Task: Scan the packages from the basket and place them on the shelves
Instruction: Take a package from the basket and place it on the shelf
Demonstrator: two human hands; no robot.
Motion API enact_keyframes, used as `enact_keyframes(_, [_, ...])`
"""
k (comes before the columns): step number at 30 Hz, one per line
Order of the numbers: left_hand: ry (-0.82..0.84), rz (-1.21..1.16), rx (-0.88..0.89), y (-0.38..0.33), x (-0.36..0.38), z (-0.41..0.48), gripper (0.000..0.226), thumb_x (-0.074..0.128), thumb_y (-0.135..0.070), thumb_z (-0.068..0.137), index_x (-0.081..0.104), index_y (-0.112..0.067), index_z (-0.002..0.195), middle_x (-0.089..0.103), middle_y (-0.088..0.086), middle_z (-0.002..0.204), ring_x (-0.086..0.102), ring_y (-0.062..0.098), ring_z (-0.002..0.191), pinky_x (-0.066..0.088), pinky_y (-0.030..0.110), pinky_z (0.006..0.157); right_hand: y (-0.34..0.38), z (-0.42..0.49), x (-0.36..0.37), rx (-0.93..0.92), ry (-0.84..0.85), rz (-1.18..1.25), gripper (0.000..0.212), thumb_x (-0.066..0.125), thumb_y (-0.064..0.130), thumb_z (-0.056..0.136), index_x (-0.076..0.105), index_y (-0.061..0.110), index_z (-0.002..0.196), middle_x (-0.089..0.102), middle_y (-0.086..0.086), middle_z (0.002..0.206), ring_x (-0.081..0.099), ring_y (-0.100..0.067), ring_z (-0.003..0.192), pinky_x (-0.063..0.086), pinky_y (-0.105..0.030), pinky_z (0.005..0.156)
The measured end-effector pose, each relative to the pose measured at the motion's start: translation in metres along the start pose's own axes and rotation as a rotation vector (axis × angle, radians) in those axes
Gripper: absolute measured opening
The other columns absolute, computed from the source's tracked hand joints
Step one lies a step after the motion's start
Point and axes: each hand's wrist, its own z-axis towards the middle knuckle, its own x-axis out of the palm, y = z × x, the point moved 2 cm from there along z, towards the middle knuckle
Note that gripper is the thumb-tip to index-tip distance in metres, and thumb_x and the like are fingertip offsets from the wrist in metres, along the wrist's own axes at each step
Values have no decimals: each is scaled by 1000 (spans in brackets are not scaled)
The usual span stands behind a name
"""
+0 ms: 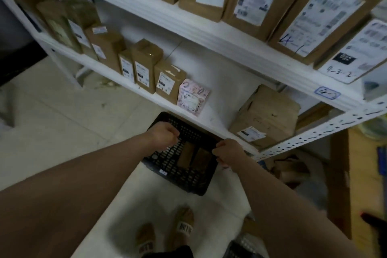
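A black perforated basket (188, 178) is low in front of me, above the floor by the white shelf unit. My left hand (162, 135) grips its left rim with curled fingers. On the right rim, my right hand (229, 152) grips the same way. Two brown packages (193, 156) lie side by side on the basket's bottom. The lower shelf (219, 100) carries a row of labelled cardboard boxes, a pink patterned box (192, 98) and a bigger worn carton (266, 115).
The upper shelf (188, 21) is packed with labelled cartons marked by hand. A white sheet covers the floor under the basket, and my sandalled feet (165, 234) stand on it. A wooden surface (364, 184) sits at the right, beyond the perforated shelf post.
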Motion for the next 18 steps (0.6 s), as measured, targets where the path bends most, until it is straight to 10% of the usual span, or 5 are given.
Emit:
enact_keyframes(3, [-2,-78,-40,33,9,29,14,68,-2,90,68,-11,100,63,7,102,59,19,93,50,24,68,-11,36,24,61,50,-1,21,66,13,91,56,22,74,61,-2,73,57,-15,59,51,-26,56])
enact_keyframes(7, [0,-138,-97,80,22,73,31,69,3,87,65,-4,117,62,11,119,58,25,113,50,32,97,-24,89,67,108,131,-17,18,65,14,93,56,12,78,58,-14,89,59,-26,81,56,-39,80])
enact_keyframes(12, [8,-187,-150,145,46,147,28,62,14,88,61,-12,97,59,0,92,57,13,87,50,13,68,-47,168,130,93,177,-96,43,65,16,94,57,-9,128,58,-12,88,60,-21,77,52,-39,83])
enact_keyframes(18, [23,-85,-143,222,81,243,44,65,10,86,58,-11,124,57,10,128,54,25,123,47,36,104,-92,266,211,142,189,-131,56,66,32,95,45,-2,134,63,-15,114,61,-32,108,50,-40,92])
